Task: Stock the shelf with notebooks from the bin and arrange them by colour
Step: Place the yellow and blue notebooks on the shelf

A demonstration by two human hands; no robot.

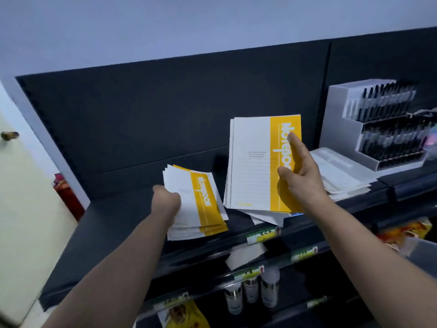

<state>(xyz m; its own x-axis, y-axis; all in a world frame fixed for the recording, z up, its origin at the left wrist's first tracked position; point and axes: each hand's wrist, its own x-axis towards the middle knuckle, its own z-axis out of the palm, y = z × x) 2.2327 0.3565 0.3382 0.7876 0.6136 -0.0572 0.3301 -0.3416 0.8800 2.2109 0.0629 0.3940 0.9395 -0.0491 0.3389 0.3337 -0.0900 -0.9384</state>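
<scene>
- The dark grey top shelf (118, 221) runs leftward from the grey tiered pen display stand (340, 119). The stretch farthest left of the stand holds no notebooks, so most of the stocking seems to be left.
- The left hand (166, 200), well left of the stand, grips a fanned stack of white notebooks with yellow spine bands (201, 204) by its left edge, fingers curled tight round it. The stack tilts just above the shelf front and appears not yet set down.
- The right hand (298, 176), nearer the stand, holds a taller upright stack of matching yellow-and-white notebooks (253, 162). Thumb and forefinger lie on the yellow band; the other fingers are hidden.
- Under that upright stack lie a few loose white covers with a blue edge (267, 217), skewed over the shelf lip. They look unsorted.
- Touching the stand's left foot is a flat pile of white pads (340, 171); whether it belongs to the task cannot be told.
- The bin is not in view, so how many notebooks are left is unknown. Only the yellow group is under way; squaring it and placing other colours remain.
</scene>
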